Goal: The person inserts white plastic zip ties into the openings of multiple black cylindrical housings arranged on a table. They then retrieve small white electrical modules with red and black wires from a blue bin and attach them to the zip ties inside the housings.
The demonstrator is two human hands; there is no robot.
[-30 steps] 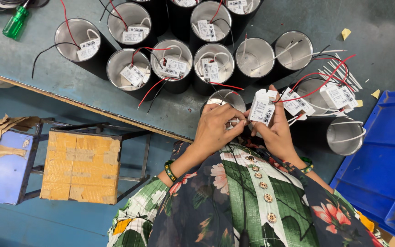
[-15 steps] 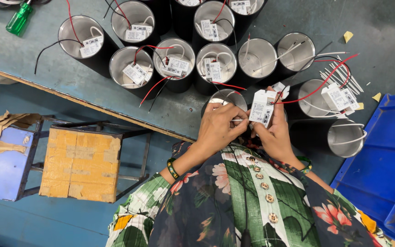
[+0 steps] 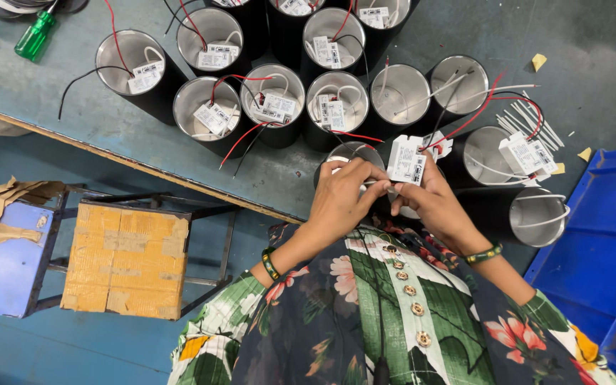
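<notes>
Both hands meet over a metal can (image 3: pixel 354 153), left hand (image 3: pixel 340 199) and right hand (image 3: pixel 433 207) pinching a white driver module (image 3: pixel 406 160); steady grip keeps its wires untangled.

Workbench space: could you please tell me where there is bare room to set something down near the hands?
Bare workbench lies at the upper right, between the metal cans and the blue bin. Another strip runs along the near edge, below the green screwdriver. It is crowded around both hands, left hand and right hand, among cans and wires.

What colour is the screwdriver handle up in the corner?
The screwdriver handle is see-through green, clearest in the head view.
</notes>
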